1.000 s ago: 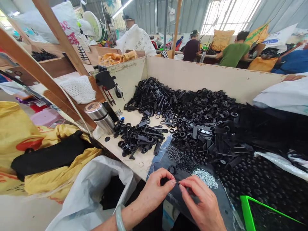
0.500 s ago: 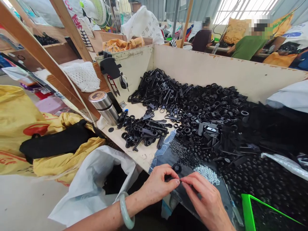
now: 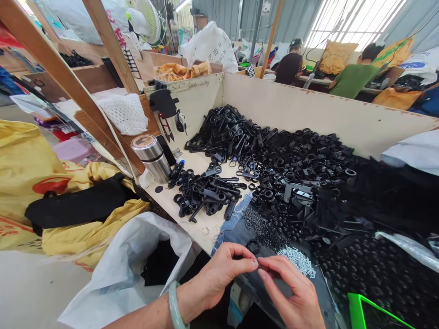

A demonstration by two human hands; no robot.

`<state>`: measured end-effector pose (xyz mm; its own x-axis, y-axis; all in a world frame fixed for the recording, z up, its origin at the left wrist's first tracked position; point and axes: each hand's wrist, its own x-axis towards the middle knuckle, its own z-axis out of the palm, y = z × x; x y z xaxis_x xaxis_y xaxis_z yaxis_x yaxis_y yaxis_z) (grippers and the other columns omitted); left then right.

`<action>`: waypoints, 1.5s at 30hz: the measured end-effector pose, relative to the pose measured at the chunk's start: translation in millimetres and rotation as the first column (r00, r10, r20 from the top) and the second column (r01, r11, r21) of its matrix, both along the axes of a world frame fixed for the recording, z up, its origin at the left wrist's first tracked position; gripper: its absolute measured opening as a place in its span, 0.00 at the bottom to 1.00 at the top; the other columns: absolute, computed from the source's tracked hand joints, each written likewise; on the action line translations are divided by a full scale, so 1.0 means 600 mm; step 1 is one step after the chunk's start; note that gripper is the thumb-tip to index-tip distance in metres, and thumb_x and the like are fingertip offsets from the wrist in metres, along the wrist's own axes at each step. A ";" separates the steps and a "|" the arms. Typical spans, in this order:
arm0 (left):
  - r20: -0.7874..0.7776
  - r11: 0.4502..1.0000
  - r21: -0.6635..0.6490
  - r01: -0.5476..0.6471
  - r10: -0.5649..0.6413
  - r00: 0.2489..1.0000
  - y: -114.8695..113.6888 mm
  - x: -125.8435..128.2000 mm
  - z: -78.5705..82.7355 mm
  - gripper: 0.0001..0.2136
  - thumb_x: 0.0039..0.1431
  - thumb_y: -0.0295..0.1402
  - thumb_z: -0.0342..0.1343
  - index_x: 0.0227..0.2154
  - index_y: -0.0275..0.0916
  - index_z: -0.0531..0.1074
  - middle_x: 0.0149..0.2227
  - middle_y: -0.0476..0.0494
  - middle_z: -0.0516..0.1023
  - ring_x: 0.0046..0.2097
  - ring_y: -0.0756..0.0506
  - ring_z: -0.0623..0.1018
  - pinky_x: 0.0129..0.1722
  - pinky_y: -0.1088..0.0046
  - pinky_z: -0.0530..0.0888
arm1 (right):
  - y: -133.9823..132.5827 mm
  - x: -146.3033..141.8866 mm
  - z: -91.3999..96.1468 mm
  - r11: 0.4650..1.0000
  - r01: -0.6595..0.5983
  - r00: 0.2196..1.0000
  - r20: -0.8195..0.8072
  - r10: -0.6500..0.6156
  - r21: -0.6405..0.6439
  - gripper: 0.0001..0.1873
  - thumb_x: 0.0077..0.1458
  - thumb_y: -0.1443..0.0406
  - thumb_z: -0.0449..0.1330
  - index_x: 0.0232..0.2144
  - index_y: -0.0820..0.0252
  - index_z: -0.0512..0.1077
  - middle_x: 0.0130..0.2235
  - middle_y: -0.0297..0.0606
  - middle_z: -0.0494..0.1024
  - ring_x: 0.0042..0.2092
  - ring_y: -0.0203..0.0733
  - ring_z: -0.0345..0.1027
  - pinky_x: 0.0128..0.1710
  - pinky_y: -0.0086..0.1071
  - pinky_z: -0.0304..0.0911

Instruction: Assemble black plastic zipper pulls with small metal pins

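Observation:
My left hand point(image 3: 226, 265), with a pale green bangle point(image 3: 174, 305) on its wrist, pinches thumb against forefinger. Its fingertips meet those of my right hand point(image 3: 291, 288), which is also closed in a pinch. Whatever sits between the fingertips is dark and too small to name. Just beyond them a black ring point(image 3: 253, 246) lies on the dark mat point(image 3: 236, 235). Silver screws point(image 3: 297, 260) are heaped close to my right hand. Small dark metal pieces point(image 3: 255, 219) spread behind the ring.
Black plastic handle-like parts point(image 3: 209, 189) lie left of the mat, by a steel flask point(image 3: 151, 157). More black parts point(image 3: 305, 151) fill the walled bench. A green-rimmed tray point(image 3: 356, 310) stands at right, a white sack point(image 3: 113, 278) at left. Two people point(image 3: 355, 75) sit beyond.
The view has tilted up slightly, so the bench appears lower. Both hands stay together at the fingertips, with only small finger shifts.

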<state>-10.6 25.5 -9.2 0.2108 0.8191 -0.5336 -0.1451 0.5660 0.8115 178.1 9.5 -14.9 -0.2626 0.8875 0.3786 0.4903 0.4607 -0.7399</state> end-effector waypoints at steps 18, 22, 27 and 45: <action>0.201 0.981 -0.171 -0.096 0.130 0.971 -0.008 0.014 0.002 0.11 0.43 0.34 0.70 0.32 0.38 0.78 0.33 0.48 0.78 0.33 0.50 0.70 0.37 0.72 0.65 | -0.003 -0.013 -0.001 0.991 0.081 0.995 0.049 -0.087 0.110 0.07 0.63 0.69 0.60 0.43 0.55 0.74 0.35 0.35 0.79 0.34 0.36 0.76 0.35 0.26 0.73; 0.145 0.990 -0.132 -0.045 0.065 0.987 -0.007 0.016 -0.004 0.10 0.46 0.35 0.69 0.31 0.37 0.79 0.32 0.47 0.77 0.33 0.49 0.69 0.36 0.71 0.64 | 0.000 -0.013 -0.002 0.984 0.084 0.993 0.066 -0.095 0.155 0.07 0.62 0.70 0.60 0.41 0.56 0.74 0.34 0.34 0.78 0.33 0.36 0.75 0.34 0.27 0.72; -0.016 1.000 -0.010 -0.007 0.007 1.000 -0.004 0.019 -0.004 0.09 0.51 0.36 0.66 0.34 0.38 0.81 0.39 0.44 0.80 0.45 0.42 0.73 0.46 0.67 0.66 | 0.003 -0.008 -0.005 0.988 0.075 0.993 0.075 -0.086 0.138 0.06 0.61 0.70 0.59 0.41 0.57 0.72 0.34 0.34 0.77 0.33 0.36 0.73 0.33 0.28 0.70; 0.133 0.997 0.000 0.074 -0.073 0.988 -0.005 0.032 -0.004 0.22 0.49 0.25 0.53 0.50 0.38 0.67 0.42 0.46 0.73 0.42 0.47 0.73 0.44 0.69 0.67 | 0.006 0.007 -0.027 0.992 0.024 0.992 0.120 -0.038 0.121 0.05 0.63 0.71 0.58 0.39 0.57 0.71 0.33 0.34 0.76 0.34 0.36 0.72 0.34 0.28 0.68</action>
<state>8.4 22.3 -11.8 0.3393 0.7961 -0.5010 -0.2091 0.5831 0.7850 182.4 13.0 -30.8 -0.2863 0.8465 0.4488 0.5887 0.5250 -0.6147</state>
